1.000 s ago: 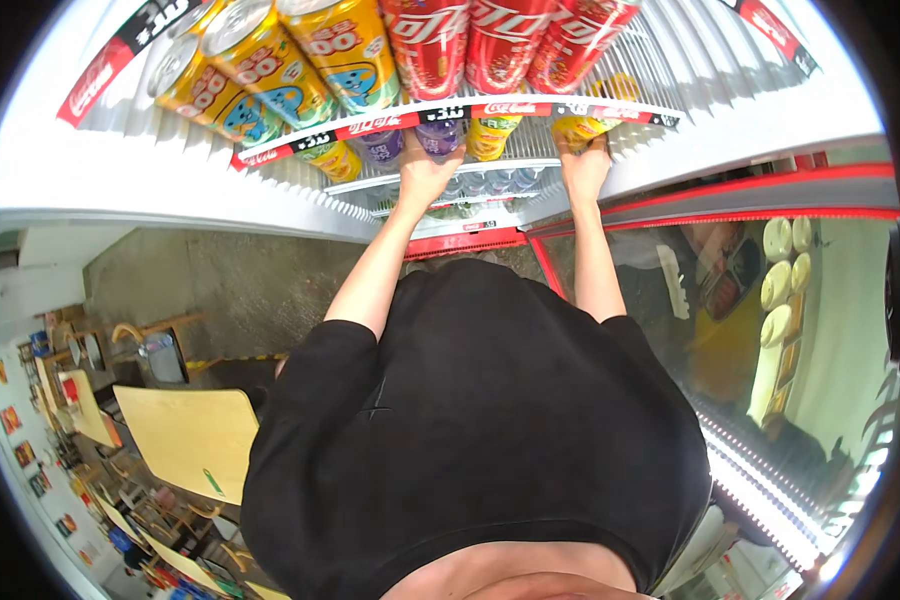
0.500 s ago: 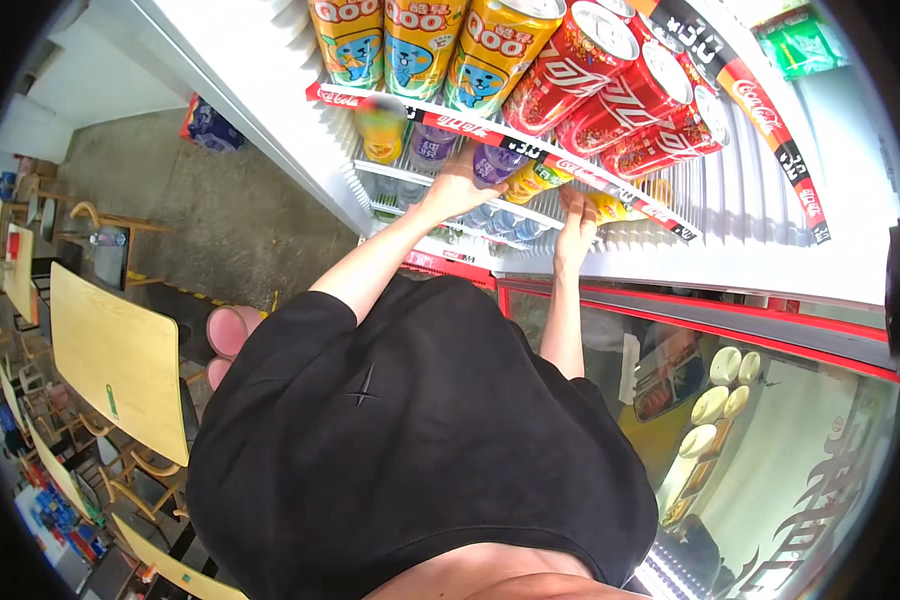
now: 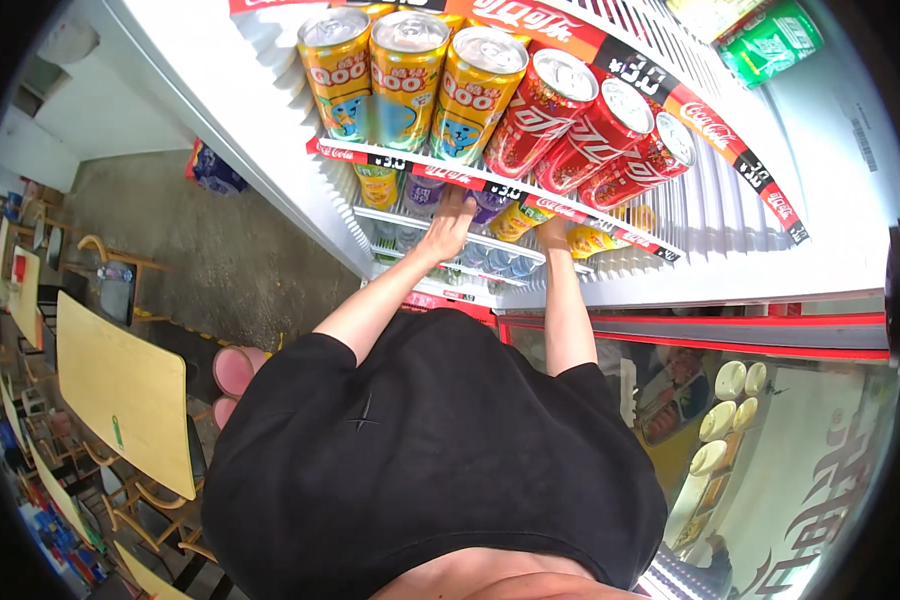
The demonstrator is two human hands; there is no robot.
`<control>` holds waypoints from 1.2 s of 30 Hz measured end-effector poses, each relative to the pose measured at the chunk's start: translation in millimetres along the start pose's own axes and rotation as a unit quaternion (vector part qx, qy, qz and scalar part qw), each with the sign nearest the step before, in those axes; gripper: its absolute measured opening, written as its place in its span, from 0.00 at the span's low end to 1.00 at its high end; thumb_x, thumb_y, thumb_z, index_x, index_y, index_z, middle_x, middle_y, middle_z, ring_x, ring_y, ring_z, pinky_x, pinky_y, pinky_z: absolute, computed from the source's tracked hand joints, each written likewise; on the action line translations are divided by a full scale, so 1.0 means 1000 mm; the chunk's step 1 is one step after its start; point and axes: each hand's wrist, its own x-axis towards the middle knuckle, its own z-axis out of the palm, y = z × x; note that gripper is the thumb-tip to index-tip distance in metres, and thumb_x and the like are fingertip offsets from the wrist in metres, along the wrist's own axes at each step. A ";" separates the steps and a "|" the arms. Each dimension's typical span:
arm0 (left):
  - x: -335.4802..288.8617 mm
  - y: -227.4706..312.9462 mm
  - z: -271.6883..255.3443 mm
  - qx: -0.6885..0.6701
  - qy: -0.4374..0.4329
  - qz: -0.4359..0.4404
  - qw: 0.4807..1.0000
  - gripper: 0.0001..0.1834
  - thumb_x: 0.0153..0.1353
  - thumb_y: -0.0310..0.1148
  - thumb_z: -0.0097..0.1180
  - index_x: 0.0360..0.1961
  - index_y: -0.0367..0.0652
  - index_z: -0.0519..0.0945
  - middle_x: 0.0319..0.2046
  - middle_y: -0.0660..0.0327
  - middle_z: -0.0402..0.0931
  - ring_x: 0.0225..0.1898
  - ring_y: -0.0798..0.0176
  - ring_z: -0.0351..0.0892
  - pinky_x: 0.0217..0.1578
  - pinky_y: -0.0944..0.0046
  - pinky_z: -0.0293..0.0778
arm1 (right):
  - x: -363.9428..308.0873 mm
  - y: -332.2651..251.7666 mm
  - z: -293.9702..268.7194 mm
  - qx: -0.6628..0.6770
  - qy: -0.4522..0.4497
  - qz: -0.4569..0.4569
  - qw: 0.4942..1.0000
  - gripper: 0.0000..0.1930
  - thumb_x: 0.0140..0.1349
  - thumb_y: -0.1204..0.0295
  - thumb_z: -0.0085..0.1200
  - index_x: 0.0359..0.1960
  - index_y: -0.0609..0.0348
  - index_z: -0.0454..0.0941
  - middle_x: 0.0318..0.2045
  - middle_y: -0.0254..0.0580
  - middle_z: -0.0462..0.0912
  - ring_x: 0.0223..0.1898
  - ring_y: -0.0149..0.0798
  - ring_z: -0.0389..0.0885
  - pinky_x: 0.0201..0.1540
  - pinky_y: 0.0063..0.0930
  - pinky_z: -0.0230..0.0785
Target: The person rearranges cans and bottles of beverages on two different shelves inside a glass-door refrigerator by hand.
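Note:
My left hand (image 3: 449,230) reaches under the front strip of a fridge shelf, its fingers around the left side of a purple drink can (image 3: 489,206). Another purple can (image 3: 424,195) stands just left of it. My right hand (image 3: 552,236) goes deeper into the same lower shelf, between a yellow can (image 3: 519,220) and more yellow drinks (image 3: 592,241) on its right. Its fingertips are hidden, and I cannot see whether it holds anything. At the left end of this row is a yellow-orange drink (image 3: 378,187).
Orange cans (image 3: 401,95) and red cola cans (image 3: 530,115) fill the shelf above my hands. A green can (image 3: 770,45) lies higher up at the right. The open glass door (image 3: 770,450) is to my right. Behind on the left are wooden tables (image 3: 125,390), chairs and pink stools (image 3: 238,371).
My right hand has pushed further into the shelf, so its fingers have gone out of sight. My left hand stays at the purple can. The view has tilted, showing more of the upper shelves.

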 end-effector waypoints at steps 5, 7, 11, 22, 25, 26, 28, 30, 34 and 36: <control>0.013 0.027 0.016 -0.047 -0.044 -0.151 0.986 0.30 0.78 0.42 0.24 0.73 0.32 0.53 0.72 0.36 0.49 0.75 0.38 0.45 0.74 0.51 0.44 | 0.019 0.028 -0.020 -0.324 -0.055 -0.013 0.944 0.31 0.70 0.54 0.51 0.70 0.54 0.62 0.71 0.45 0.63 0.70 0.46 0.60 0.73 0.42 0.52; 0.017 0.016 0.018 -0.043 -0.046 -0.129 0.990 0.30 0.78 0.42 0.23 0.73 0.33 0.53 0.72 0.36 0.49 0.74 0.37 0.46 0.74 0.52 0.45 | 0.023 0.024 -0.022 -0.276 -0.046 0.002 0.960 0.31 0.70 0.55 0.51 0.70 0.54 0.63 0.71 0.45 0.63 0.70 0.46 0.61 0.73 0.42 0.52; 0.022 0.016 0.015 -0.038 -0.034 -0.145 0.988 0.32 0.78 0.47 0.24 0.71 0.32 0.57 0.71 0.37 0.53 0.74 0.40 0.50 0.72 0.54 0.49 | 0.026 0.013 -0.023 -0.243 -0.047 0.014 0.969 0.30 0.70 0.55 0.51 0.69 0.54 0.63 0.70 0.46 0.64 0.70 0.46 0.61 0.73 0.42 0.53; 0.032 -0.044 0.063 -0.072 0.004 -0.192 0.979 0.34 0.76 0.51 0.26 0.63 0.32 0.68 0.64 0.36 0.66 0.68 0.42 0.63 0.65 0.53 0.60 | 0.017 0.018 -0.033 -0.209 -0.041 0.053 0.976 0.29 0.69 0.56 0.51 0.68 0.55 0.65 0.69 0.47 0.65 0.69 0.48 0.62 0.72 0.43 0.54; 0.030 -0.126 0.074 -0.030 0.031 -0.194 0.980 0.31 0.76 0.49 0.28 0.62 0.32 0.70 0.63 0.38 0.68 0.66 0.43 0.66 0.63 0.53 0.62 | 0.031 -0.009 -0.027 -0.204 -0.051 0.019 0.977 0.29 0.69 0.57 0.51 0.67 0.55 0.65 0.68 0.48 0.66 0.69 0.48 0.63 0.72 0.43 0.54; 0.026 -0.141 0.071 -0.013 0.037 -0.191 0.981 0.30 0.76 0.47 0.28 0.62 0.33 0.70 0.63 0.38 0.69 0.65 0.44 0.67 0.63 0.53 0.63 | 0.033 -0.013 -0.021 -0.201 -0.058 0.015 0.978 0.28 0.69 0.57 0.51 0.67 0.55 0.65 0.68 0.48 0.66 0.69 0.48 0.63 0.72 0.43 0.54; 0.015 -0.165 0.052 0.009 0.090 -0.174 0.981 0.29 0.76 0.46 0.28 0.63 0.33 0.69 0.64 0.37 0.68 0.66 0.43 0.66 0.64 0.53 0.62 | 0.044 -0.025 0.004 -0.195 -0.086 -0.013 0.977 0.28 0.69 0.57 0.51 0.67 0.55 0.66 0.68 0.48 0.66 0.69 0.48 0.63 0.72 0.43 0.54; 0.034 -0.039 0.061 0.020 -0.076 -0.279 0.957 0.29 0.76 0.45 0.29 0.64 0.33 0.68 0.66 0.38 0.64 0.69 0.42 0.62 0.67 0.54 0.58 | 0.005 0.043 -0.029 -0.196 -0.048 0.079 0.976 0.28 0.69 0.57 0.51 0.67 0.55 0.66 0.68 0.48 0.66 0.69 0.48 0.63 0.72 0.43 0.54; 0.035 -0.043 0.062 -0.037 -0.009 -0.268 0.963 0.30 0.75 0.47 0.31 0.63 0.34 0.69 0.63 0.39 0.68 0.67 0.43 0.66 0.64 0.53 0.62 | 0.001 0.029 -0.038 -0.187 -0.043 0.077 0.978 0.27 0.69 0.58 0.51 0.66 0.55 0.67 0.67 0.49 0.67 0.68 0.49 0.64 0.71 0.43 0.55; 0.015 -0.166 0.043 -0.030 0.073 -0.267 0.960 0.30 0.75 0.49 0.31 0.62 0.35 0.71 0.61 0.40 0.71 0.64 0.45 0.69 0.61 0.53 0.64 | 0.035 -0.027 -0.004 -0.190 -0.095 -0.009 0.977 0.27 0.69 0.58 0.51 0.66 0.55 0.67 0.67 0.49 0.67 0.68 0.49 0.64 0.71 0.43 0.55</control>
